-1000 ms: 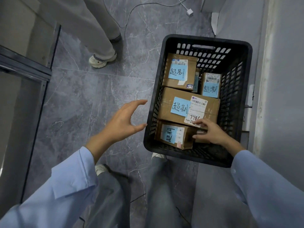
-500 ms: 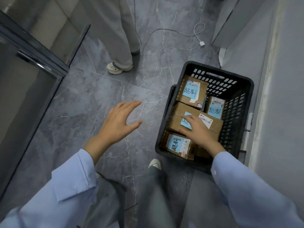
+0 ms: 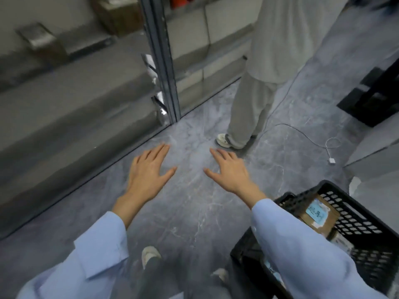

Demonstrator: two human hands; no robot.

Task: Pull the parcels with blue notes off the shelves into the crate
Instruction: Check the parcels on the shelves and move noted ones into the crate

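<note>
Lower edge of the frame: two light-blue sleeves and, between them, two pale shoe tips are seen on the grey marbled floor.

Lower right: one black perforated plastic crate is set on the floor, partly covered by the right sleeve. One parcel is plainly shown inside it, at the far end: a brown cardboard box with one blue note stuck on its top face; dark handwriting is carried by the note, blurred beyond reading. Further contents are hidden or smeared, so their number cannot be told.

Centre: the left hand and the right hand are held palm-down above the floor, well apart from the crate. Nothing is gripped. The fingers are straight and slightly spread, with the thumbs turned toward each other.

Upper centre and right: a second person's pale grey trousers and one shoe are shown, with one white cable nearby.

Upper left: grey metal shelves and an upright post are visible; two blurred boxes rest there, and whether notes are borne cannot be told.
</note>
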